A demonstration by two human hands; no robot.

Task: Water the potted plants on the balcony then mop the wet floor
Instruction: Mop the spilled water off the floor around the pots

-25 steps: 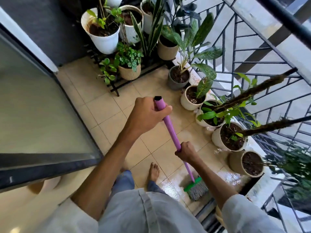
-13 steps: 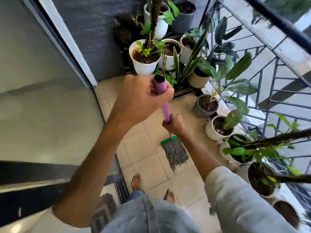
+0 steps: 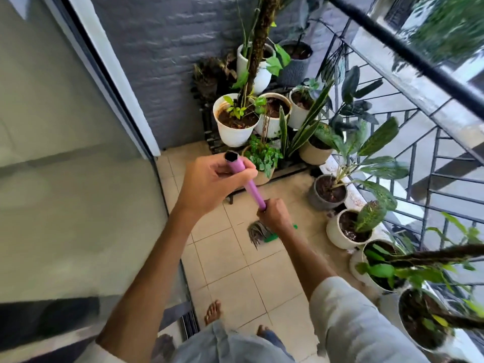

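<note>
The mop (image 3: pixel 258 233), its head on the floor tiles (image 3: pixel 230 273) before the pots, sits with both hands' fingers wrapped round the purple handle (image 3: pixel 251 188); I'd drag it in overlapping strokes, clear of the grey pot (image 3: pixel 323 197).

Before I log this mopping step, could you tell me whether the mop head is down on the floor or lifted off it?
Apparently down: the mop head spreads its strands on the tiles, though contact is partly hidden by the right hand.
</note>
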